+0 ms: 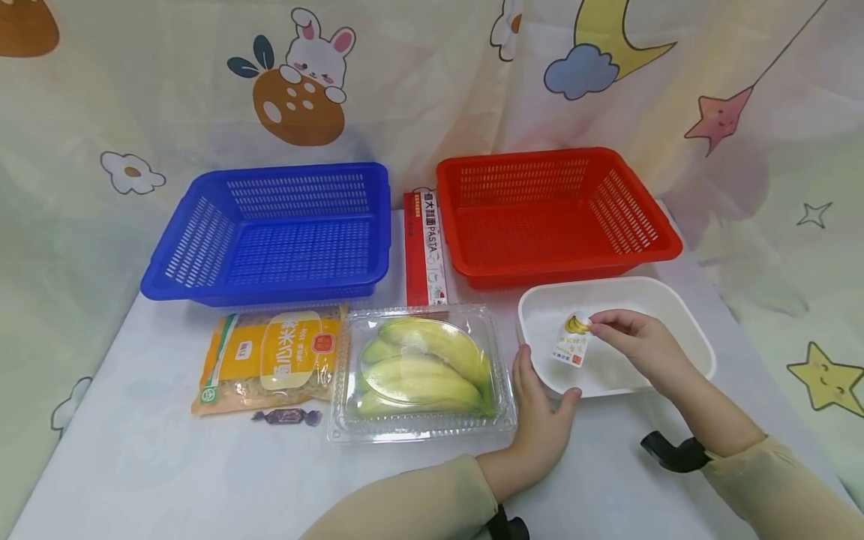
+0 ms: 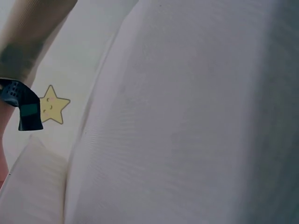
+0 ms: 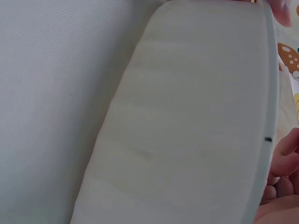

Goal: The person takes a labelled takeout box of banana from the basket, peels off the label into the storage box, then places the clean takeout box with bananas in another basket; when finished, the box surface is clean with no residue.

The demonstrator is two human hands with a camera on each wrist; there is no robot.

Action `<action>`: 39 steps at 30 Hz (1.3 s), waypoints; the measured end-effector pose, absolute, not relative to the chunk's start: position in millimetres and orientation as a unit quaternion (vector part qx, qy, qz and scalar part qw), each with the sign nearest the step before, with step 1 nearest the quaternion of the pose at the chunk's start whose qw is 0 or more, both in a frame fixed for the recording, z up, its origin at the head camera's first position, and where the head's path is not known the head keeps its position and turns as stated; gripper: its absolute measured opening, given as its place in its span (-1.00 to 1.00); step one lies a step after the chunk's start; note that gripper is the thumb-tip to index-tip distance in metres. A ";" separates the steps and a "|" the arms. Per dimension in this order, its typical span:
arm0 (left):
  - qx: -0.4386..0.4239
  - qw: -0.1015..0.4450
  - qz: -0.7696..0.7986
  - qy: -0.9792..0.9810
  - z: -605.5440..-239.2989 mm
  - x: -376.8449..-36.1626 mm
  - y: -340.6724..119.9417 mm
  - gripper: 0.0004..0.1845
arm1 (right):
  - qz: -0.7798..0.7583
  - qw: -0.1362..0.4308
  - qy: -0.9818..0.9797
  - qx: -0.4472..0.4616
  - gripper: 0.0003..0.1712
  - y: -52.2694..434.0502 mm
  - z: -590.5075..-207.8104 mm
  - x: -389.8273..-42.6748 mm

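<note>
My right hand (image 1: pixel 641 345) pinches the top corner of a small white packet (image 1: pixel 571 346) printed with bananas, held over the inside of a white plastic basin (image 1: pixel 675 300). In the right wrist view its curled fingers (image 3: pixel 285 158) show beyond the basin's rim, and the packet is hidden. At the basin's front left corner is my left hand (image 1: pixel 536 420), fairly straight fingers along the side and thumb at the front. A clear lidded box (image 1: pixel 421 431) of bananas (image 1: pixel 421 375) stands just left of that hand. The left wrist view shows mostly the basin's pale wall, with no left fingers visible.
Behind are a blue basket (image 1: pixel 263 289) and a red basket (image 1: pixel 540 270), with a red and white pasta box (image 1: pixel 425 251) between them. Left of the bananas lie an orange and clear food bag (image 1: pixel 270 360) and a purple wrapped candy (image 1: pixel 288 417). A printed cloth hangs behind.
</note>
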State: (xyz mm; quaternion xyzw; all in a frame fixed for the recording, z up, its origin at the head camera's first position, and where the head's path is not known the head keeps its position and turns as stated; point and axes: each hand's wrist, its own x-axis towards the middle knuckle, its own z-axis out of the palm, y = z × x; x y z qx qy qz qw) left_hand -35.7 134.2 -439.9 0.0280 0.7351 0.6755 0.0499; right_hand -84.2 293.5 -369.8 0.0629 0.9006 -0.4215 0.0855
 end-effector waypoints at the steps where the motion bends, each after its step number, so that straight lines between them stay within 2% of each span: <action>1: 0.028 0.051 0.678 0.733 -440.2 -36.4 134.3 -0.11 | -0.419 0.088 0.902 0.065 -0.48 293.3 -369.9 -84.9; 9: 0.025 0.072 0.690 0.720 -437.8 -39.1 133.9 -0.10 | -0.387 0.106 0.914 0.067 -0.45 291.6 -373.9 -92.1; 15: 0.023 0.083 0.691 0.718 -438.3 -41.9 132.9 -0.08 | -0.361 0.105 0.925 0.045 -0.52 287.4 -382.6 -102.0; 23: 0.020 0.079 0.691 0.718 -441.1 -38.9 131.9 -0.09 | -0.301 0.081 0.950 0.032 -0.69 277.4 -396.5 -104.1; 30: 0.028 0.072 0.693 0.717 -440.7 -36.4 131.8 -0.10 | -0.247 0.059 0.967 0.007 -0.62 274.0 -401.2 -100.9; 39: 0.035 0.065 0.688 0.722 -441.0 -35.1 132.0 -0.10 | -0.232 0.083 0.969 -0.010 -0.75 274.2 -407.4 -103.5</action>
